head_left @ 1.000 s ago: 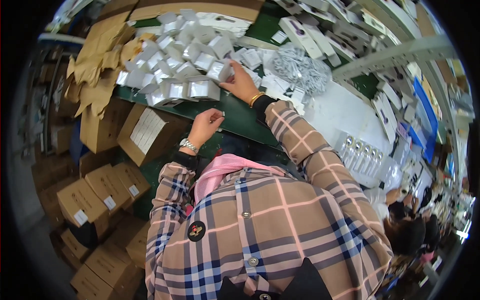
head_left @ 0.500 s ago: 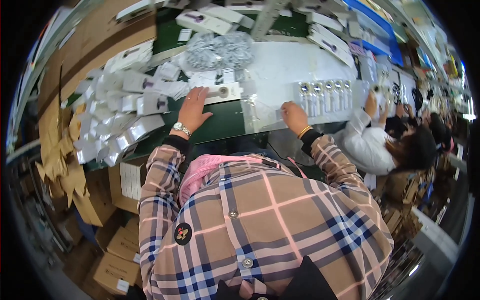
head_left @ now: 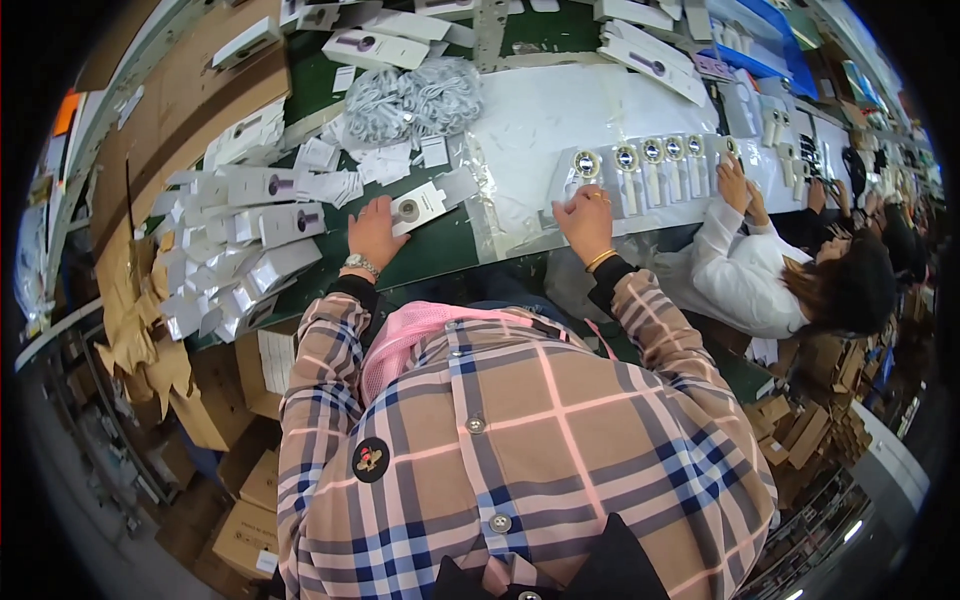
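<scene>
Right hand [head_left: 586, 222], curled, now at round-top gadget [head_left: 587, 164], 1 o'clock; left hand [head_left: 374, 236], thumb wide, on white box [head_left: 425, 206], 11 o'clock, now slanted. Cannot tell if either grips. Both hands busy.

shirt [head_left: 520, 400]: tan plaid, pink-navy lines | box [head_left: 425, 203]: white | cable bundle [head_left: 412, 100]: grey | bench [head_left: 440, 250]: green | mesh cloth [head_left: 400, 328]: pink

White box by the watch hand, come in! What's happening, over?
Left hand at left end of white box. Right hand at leftmost round-headed device. Grey cord pile beyond the box, not between the hands.
</scene>
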`<action>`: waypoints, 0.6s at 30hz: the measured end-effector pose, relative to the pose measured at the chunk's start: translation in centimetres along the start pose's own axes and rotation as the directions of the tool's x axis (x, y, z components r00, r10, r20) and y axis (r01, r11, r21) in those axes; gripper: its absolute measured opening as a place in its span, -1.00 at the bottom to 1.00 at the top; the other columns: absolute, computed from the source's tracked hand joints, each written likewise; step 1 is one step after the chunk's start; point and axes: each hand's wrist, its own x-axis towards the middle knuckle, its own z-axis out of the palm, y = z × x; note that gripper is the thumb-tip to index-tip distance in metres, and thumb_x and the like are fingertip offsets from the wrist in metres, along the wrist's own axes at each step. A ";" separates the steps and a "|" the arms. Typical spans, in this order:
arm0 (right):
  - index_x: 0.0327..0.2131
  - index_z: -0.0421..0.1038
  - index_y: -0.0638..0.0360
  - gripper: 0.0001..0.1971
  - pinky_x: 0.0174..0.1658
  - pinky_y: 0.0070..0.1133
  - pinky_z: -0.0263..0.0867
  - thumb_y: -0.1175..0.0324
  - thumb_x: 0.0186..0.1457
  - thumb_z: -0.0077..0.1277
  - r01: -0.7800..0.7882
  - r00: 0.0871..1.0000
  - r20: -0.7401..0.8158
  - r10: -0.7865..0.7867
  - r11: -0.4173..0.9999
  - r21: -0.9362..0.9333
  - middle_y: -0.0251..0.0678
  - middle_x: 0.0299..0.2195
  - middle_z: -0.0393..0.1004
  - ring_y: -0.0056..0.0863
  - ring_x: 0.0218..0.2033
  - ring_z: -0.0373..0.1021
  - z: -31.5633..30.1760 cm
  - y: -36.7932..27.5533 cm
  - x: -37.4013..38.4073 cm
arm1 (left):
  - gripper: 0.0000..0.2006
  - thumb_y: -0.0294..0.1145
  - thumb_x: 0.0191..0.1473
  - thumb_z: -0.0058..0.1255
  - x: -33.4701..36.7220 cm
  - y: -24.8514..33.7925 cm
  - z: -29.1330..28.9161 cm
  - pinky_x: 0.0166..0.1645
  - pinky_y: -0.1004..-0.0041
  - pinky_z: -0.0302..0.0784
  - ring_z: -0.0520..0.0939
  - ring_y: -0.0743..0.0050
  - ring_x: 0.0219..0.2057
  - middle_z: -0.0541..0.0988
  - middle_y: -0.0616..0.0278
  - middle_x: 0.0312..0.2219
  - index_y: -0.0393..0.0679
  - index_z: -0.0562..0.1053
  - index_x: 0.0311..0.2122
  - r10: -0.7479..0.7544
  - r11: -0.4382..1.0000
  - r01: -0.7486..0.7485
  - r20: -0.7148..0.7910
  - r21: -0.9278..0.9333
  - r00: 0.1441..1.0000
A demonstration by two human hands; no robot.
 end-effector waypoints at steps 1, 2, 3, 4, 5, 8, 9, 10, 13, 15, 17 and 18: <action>-0.17 0.48 0.20 -0.67 0.08 -0.21 0.29 0.35 -0.06 0.21 0.081 0.997 0.008 -0.082 0.996 0.036 -0.14 -0.04 0.40 -0.09 0.04 0.31 0.0 -0.1 0.2 | -0.25 -0.12 -0.22 0.48 -0.6 -0.3 0.2 0.17 -0.21 0.42 0.54 0.08 0.10 0.50 0.16 -0.01 -0.07 0.33 0.07 -0.013 1.000 0.013 -0.014 -0.001 1.000; -0.11 0.48 0.18 -0.63 0.09 -0.21 0.29 0.37 -0.05 0.19 0.164 0.986 0.013 -0.166 0.984 0.072 -0.14 0.00 0.41 -0.09 0.10 0.30 -0.1 -0.1 0.5 | -0.25 -0.12 -0.22 0.48 -1.2 -0.7 0.5 0.17 -0.21 0.42 0.54 0.08 0.10 0.50 0.16 -0.01 -0.07 0.33 0.07 -0.030 1.000 0.030 -0.015 0.003 0.999; -0.05 0.49 0.16 -0.59 0.10 -0.21 0.30 0.38 -0.05 0.16 0.246 0.968 0.014 -0.249 0.963 0.108 -0.13 0.05 0.41 -0.09 0.16 0.29 -0.2 -0.1 0.9 | -0.25 -0.12 -0.22 0.48 -1.6 -1.0 0.9 0.16 -0.21 0.42 0.54 0.08 0.10 0.50 0.16 -0.01 -0.07 0.33 0.07 -0.036 0.999 0.036 -0.016 -0.011 0.999; -0.05 0.49 0.16 -0.59 0.10 -0.21 0.30 0.38 -0.05 0.16 0.260 0.965 0.015 -0.264 0.959 0.115 -0.13 0.05 0.41 -0.09 0.16 0.29 -0.3 -0.1 1.5 | -0.25 -0.12 -0.22 0.49 -1.8 -1.3 1.2 0.16 -0.21 0.43 0.54 0.08 0.10 0.50 0.17 -0.01 -0.06 0.32 0.07 -0.041 0.999 0.040 -0.018 -0.027 0.999; -0.01 0.46 0.13 -0.55 0.10 -0.23 0.31 0.41 -0.06 0.17 0.388 0.920 -0.034 -0.389 0.921 -0.043 -0.15 0.06 0.41 -0.09 0.16 0.29 -0.5 0.0 2.2 | -0.25 -0.11 -0.22 0.49 -2.1 -1.6 1.6 0.15 -0.21 0.44 0.54 0.08 0.10 0.50 0.18 -0.01 -0.05 0.32 0.07 -0.048 0.998 0.047 -0.013 -0.045 0.999; 0.07 0.39 0.09 -0.46 0.11 -0.27 0.33 0.47 -0.08 0.19 0.576 0.764 -0.078 -0.640 0.732 -0.365 -0.20 0.08 0.40 -0.08 0.16 0.28 -0.8 1.0 4.7 | -0.22 -0.07 -0.25 0.50 -2.3 -2.1 2.2 0.16 -0.19 0.44 0.54 0.09 0.09 0.50 0.16 -0.01 -0.06 0.32 0.06 -0.063 0.995 0.064 0.018 -0.072 0.998; 0.08 0.38 0.08 -0.44 0.12 -0.29 0.34 0.46 -0.08 0.20 0.641 0.750 0.050 -0.659 0.707 -0.298 -0.20 0.10 0.40 -0.08 0.18 0.28 -0.7 1.6 5.7 | -0.20 -0.04 -0.27 0.51 -2.6 -2.2 2.4 0.16 -0.18 0.44 0.54 0.09 0.09 0.49 0.15 -0.02 -0.07 0.31 0.06 -0.062 0.994 0.065 0.033 -0.085 0.998; 0.10 0.36 0.07 -0.41 0.12 -0.30 0.35 0.46 -0.09 0.21 0.690 0.723 0.174 -0.669 0.687 -0.227 -0.20 0.11 0.40 -0.07 0.20 0.27 -0.6 2.2 6.8 | -0.20 -0.04 -0.27 0.51 -2.7 -1.6 1.9 0.16 -0.18 0.44 0.54 0.09 0.09 0.49 0.15 -0.02 -0.07 0.31 0.06 -0.065 0.994 0.068 0.029 -0.086 0.997; 0.12 0.34 0.07 -0.38 0.14 -0.30 0.36 0.45 -0.11 0.23 0.676 0.708 0.317 -0.631 0.736 -0.047 -0.18 0.12 0.40 -0.07 0.21 0.26 -1.4 1.5 7.3 | -0.18 0.02 -0.32 0.52 -3.6 0.1 0.8 0.11 -0.10 0.45 0.54 0.14 0.08 0.49 0.13 -0.03 -0.09 0.32 0.02 -0.088 0.986 0.112 -0.186 0.123 0.979; 0.12 0.33 0.08 -0.36 0.15 -0.28 0.36 0.44 -0.12 0.25 0.518 0.756 0.386 -0.528 0.844 0.139 -0.15 0.10 0.41 -0.07 0.20 0.27 -2.5 0.7 6.7 | -0.16 0.03 -0.33 0.52 -3.7 -0.4 1.2 0.09 -0.06 0.44 0.54 0.13 0.06 0.48 0.12 -0.02 -0.11 0.32 0.03 -0.127 0.987 0.140 -0.151 0.078 0.980; 0.13 0.33 0.09 -0.35 0.15 -0.29 0.36 0.43 -0.12 0.26 0.505 0.773 0.362 -0.520 0.851 0.144 -0.14 0.09 0.41 -0.06 0.19 0.28 -2.0 0.7 5.6 | -0.13 0.05 -0.35 0.52 -3.5 -0.6 1.5 0.06 0.01 0.42 0.54 0.11 0.03 0.47 0.10 -0.01 -0.13 0.30 0.03 -0.177 0.984 0.177 -0.075 -0.014 0.981; 0.13 0.32 0.10 -0.34 0.15 -0.29 0.35 0.42 -0.12 0.27 0.484 0.795 0.338 -0.504 0.863 0.147 -0.13 0.08 0.42 -0.06 0.18 0.29 -1.6 0.9 5.1 | -0.13 0.05 -0.35 0.52 -3.6 -0.5 1.5 0.06 0.01 0.42 0.54 0.11 0.03 0.47 0.10 -0.01 -0.13 0.30 0.03 -0.175 0.984 0.175 -0.077 -0.016 0.981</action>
